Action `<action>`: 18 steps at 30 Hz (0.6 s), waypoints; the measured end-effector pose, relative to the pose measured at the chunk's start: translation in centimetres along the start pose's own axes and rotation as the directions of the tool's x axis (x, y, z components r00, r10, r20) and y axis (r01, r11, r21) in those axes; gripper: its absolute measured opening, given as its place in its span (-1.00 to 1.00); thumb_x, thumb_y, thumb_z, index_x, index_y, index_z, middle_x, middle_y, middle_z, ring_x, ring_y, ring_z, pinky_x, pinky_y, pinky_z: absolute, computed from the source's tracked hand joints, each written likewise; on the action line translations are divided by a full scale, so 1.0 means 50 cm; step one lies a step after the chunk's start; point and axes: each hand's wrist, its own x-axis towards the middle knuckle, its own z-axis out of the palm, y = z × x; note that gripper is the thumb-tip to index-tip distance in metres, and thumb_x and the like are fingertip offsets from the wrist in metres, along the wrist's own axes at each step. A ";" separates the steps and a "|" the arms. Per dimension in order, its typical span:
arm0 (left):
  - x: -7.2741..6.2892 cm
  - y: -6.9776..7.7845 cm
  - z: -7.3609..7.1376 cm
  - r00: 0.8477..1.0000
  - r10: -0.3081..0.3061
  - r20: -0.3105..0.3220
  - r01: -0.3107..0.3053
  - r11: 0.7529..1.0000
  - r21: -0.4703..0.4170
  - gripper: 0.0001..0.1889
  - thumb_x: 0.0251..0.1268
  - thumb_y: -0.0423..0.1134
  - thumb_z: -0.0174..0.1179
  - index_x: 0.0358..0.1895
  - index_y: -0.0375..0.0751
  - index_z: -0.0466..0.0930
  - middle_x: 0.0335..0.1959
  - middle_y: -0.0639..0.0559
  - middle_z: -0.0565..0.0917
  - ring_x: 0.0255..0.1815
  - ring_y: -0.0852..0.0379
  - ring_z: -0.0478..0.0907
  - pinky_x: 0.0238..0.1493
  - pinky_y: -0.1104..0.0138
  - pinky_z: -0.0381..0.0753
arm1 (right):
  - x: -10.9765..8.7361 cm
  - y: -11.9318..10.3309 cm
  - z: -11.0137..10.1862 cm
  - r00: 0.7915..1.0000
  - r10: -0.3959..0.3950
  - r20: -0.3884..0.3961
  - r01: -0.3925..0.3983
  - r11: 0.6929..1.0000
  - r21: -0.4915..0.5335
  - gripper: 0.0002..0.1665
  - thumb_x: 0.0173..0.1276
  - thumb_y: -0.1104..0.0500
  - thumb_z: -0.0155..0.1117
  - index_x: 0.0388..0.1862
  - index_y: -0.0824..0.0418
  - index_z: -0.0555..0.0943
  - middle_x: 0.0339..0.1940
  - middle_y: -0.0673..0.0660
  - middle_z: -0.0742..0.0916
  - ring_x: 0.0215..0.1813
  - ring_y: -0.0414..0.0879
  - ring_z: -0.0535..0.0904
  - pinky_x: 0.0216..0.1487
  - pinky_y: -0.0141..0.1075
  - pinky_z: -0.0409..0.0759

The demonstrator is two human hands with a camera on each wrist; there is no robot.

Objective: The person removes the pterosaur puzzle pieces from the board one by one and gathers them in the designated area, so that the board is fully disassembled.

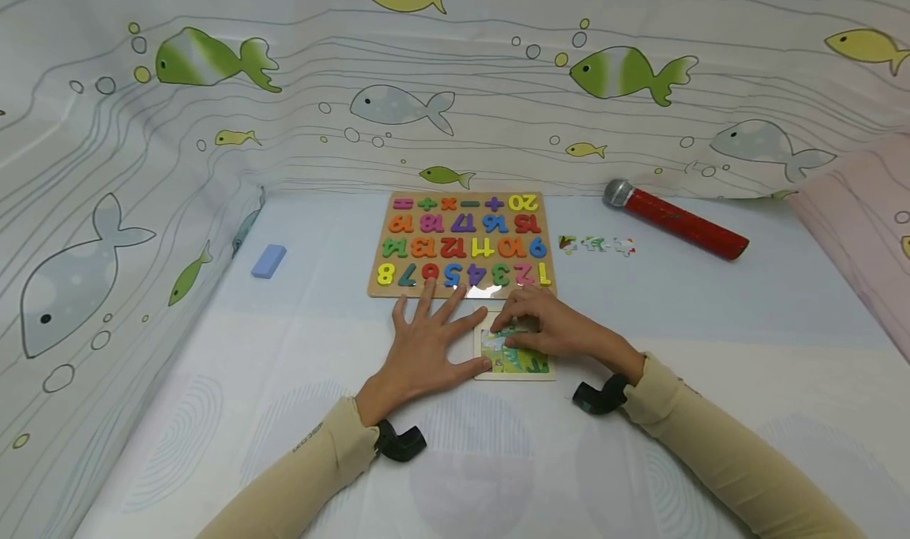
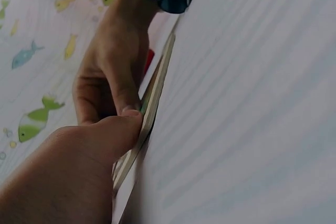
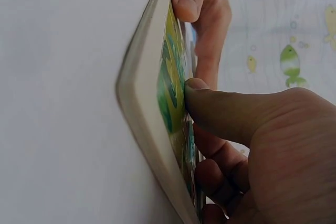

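Puzzle frame (image 1: 515, 377) of pale wood, smooth and matt along its rim, the printed puzzle picture (image 3: 170, 85) inside it glossy, catching light in the right wrist view. Number board (image 1: 374, 288) of tan wood by its look, a bright glare at its near edge suggesting a lacquered face, its painted numbers (image 1: 386, 274) smooth; microphone (image 1: 686, 223) smooth and red, its head (image 1: 617, 192) grey metal-like mesh. Blue block (image 1: 268, 261) matt; sleeves (image 1: 298, 476) matt cloth; wall sheet (image 1: 298, 17) creased, with a faint sheen, cloth or plastic unclear.

A blue block (image 1: 268, 261) lies left, a red microphone (image 1: 678, 219) right, before fish-printed cloth (image 1: 490, 73).
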 end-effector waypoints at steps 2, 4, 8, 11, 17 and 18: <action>0.000 0.002 -0.001 1.000 0.000 -0.005 0.000 1.000 -0.005 -0.17 0.16 0.54 0.07 0.51 0.38 0.32 0.69 0.05 0.08 0.70 -0.37 -0.25 0.37 -0.52 -0.20 | -0.001 0.000 0.000 1.000 -0.005 -0.004 0.005 1.000 0.000 -0.76 0.31 0.15 0.48 -0.05 -0.06 0.78 -0.10 -0.10 0.71 0.09 -0.17 0.50 0.25 -0.07 0.34; 0.000 0.003 -0.003 1.000 -0.001 -0.008 0.001 1.000 -0.008 -0.17 0.16 0.54 0.08 0.51 0.36 0.33 0.69 0.05 0.08 0.70 -0.38 -0.25 0.37 -0.53 -0.20 | -0.001 0.000 0.000 1.000 -0.010 -0.007 0.010 1.000 0.005 -0.76 0.31 0.16 0.48 -0.05 -0.05 0.77 -0.10 -0.11 0.72 0.09 -0.17 0.50 0.26 -0.07 0.35; 0.000 0.004 -0.005 1.000 -0.002 -0.017 0.002 1.000 -0.017 -0.17 0.16 0.53 0.10 0.50 0.34 0.35 0.68 0.03 0.10 0.69 -0.39 -0.23 0.36 -0.54 -0.19 | 0.000 0.001 -0.001 1.000 -0.020 -0.009 0.020 1.000 0.009 -0.76 0.32 0.17 0.47 -0.05 -0.06 0.75 -0.08 -0.13 0.73 0.09 -0.18 0.52 0.27 -0.06 0.36; 0.001 0.004 -0.006 1.000 -0.002 -0.019 0.002 1.000 -0.019 -0.17 0.15 0.53 0.11 0.50 0.34 0.36 0.68 0.03 0.10 0.69 -0.39 -0.23 0.36 -0.54 -0.19 | 0.000 0.001 -0.003 1.000 -0.029 -0.009 0.029 1.000 0.001 -0.76 0.34 0.17 0.46 -0.04 -0.06 0.74 -0.07 -0.13 0.73 0.10 -0.17 0.53 0.30 -0.03 0.34; -0.001 0.005 -0.007 1.000 -0.007 -0.013 0.007 1.000 -0.026 -0.17 0.14 0.54 0.10 0.50 0.38 0.34 0.69 0.06 0.08 0.70 -0.38 -0.23 0.37 -0.53 -0.19 | -0.004 -0.003 0.002 0.998 -0.066 -0.010 0.066 0.998 0.001 -0.75 0.32 0.14 0.48 -0.04 -0.01 0.71 -0.06 -0.12 0.73 0.12 -0.17 0.54 0.34 0.01 0.35; -0.002 0.006 -0.007 1.000 -0.008 -0.012 0.007 1.000 -0.027 -0.17 0.14 0.54 0.10 0.50 0.38 0.35 0.69 0.06 0.08 0.70 -0.38 -0.23 0.37 -0.53 -0.19 | -0.005 -0.003 0.003 0.997 -0.075 -0.015 0.075 0.997 0.002 -0.74 0.31 0.13 0.49 -0.04 0.00 0.70 -0.06 -0.12 0.73 0.12 -0.17 0.54 0.33 0.01 0.34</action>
